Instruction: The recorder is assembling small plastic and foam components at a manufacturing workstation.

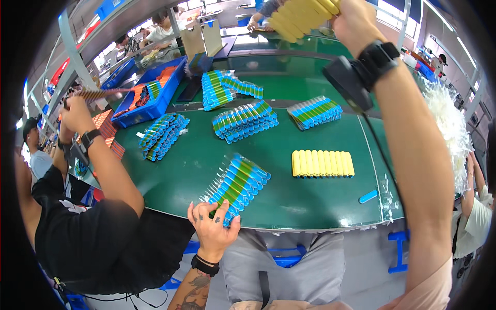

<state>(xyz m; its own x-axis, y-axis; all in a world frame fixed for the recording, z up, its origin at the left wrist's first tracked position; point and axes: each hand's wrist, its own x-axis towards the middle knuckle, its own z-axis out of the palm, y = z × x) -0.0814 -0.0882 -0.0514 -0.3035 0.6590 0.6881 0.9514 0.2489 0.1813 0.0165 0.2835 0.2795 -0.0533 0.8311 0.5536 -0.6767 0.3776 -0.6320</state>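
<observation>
My left hand (214, 227) is at the table's near edge. Its fingers and thumb grip the near end of a blue and green sheet of joined round-ended strips (237, 183) in clear film, which lies slanting on the green table. High at the upper right, my right hand (356, 23) is raised and closed on the edge of a yellow sheet of joined round-ended strips (302, 18), slightly blurred and partly cut off by the frame. Another yellow strip stack (323, 164) lies flat right of centre. A loose blue strip (368, 196) lies near the table's right side.
Several blue-green stacks (245, 121) lie across the table's middle. A blue bin (173, 98) with orange and blue-green sheets stands at the back left. Close on my left, a co-worker in a black shirt (98, 237) holds up a striped sheet. White fluffy material (447, 134) is at the right.
</observation>
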